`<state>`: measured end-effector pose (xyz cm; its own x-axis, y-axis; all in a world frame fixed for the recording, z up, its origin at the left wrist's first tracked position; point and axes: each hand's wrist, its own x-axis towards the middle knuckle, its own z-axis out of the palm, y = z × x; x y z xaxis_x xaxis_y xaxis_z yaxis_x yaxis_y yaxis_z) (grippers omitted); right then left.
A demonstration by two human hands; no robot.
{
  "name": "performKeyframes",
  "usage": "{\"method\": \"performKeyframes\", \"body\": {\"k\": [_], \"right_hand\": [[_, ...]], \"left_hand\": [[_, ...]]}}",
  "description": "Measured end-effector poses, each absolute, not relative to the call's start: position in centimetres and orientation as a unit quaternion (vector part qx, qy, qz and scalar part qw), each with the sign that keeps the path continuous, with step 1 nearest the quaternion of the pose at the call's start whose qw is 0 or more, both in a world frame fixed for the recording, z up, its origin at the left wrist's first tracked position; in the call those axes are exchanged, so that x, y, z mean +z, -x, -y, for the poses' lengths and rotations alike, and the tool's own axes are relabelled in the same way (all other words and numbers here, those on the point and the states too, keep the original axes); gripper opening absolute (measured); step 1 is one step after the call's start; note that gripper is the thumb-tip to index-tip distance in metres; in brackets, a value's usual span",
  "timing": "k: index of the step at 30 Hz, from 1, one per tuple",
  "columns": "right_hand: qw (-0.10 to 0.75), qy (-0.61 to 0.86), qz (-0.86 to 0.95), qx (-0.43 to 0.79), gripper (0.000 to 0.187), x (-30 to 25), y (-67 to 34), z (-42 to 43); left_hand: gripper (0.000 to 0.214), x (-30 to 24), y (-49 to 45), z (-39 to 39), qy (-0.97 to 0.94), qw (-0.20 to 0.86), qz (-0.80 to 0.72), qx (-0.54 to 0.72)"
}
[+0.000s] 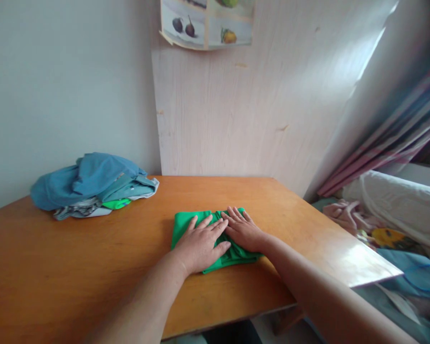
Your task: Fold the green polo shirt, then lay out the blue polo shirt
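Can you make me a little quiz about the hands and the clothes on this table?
1. True or false: the left hand and the right hand both lie flat on the green cloth.
2. Where is the pile of blue clothes? A) on the floor B) on the far left part of the table C) under the hands
3. Fill in: the poster on the wall shows pictures of ____.
Key: 1 true; 2 B; 3 fruit.
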<state>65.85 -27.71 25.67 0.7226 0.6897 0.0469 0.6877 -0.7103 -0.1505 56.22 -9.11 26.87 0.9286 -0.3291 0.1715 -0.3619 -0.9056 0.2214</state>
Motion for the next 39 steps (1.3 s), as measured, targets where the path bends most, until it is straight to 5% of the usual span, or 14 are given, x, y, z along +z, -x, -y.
{"method": "performKeyframes", "body": {"k": [5, 13, 31, 39], "right_hand": [[0.198, 0.915, 0.349, 0.035, 0.059, 25.8, -66.9, 28.1], [0.538, 0.821, 0.189, 0.016, 0.05, 28.7, -68.1, 30.5], [0.458, 0.861, 0.213, 0.064, 0.041, 26.4, -76.9, 28.6], [0.353, 0.91, 0.218, 0.024, 0.041, 26.5, -77.5, 27.5]], "left_hand": [[0.067, 27.1, -56.2, 9.1, -0.976, 0.124, 0.176, 0.047], [0.062, 27.6, -55.9, 9.0, -0.975, 0.124, 0.179, 0.036], [0.061, 27.8, -55.6, 9.5, -0.976, 0.113, 0.182, 0.023], [0.062, 27.7, -55.7, 9.5, -0.979, 0.103, 0.175, 0.016]]}}
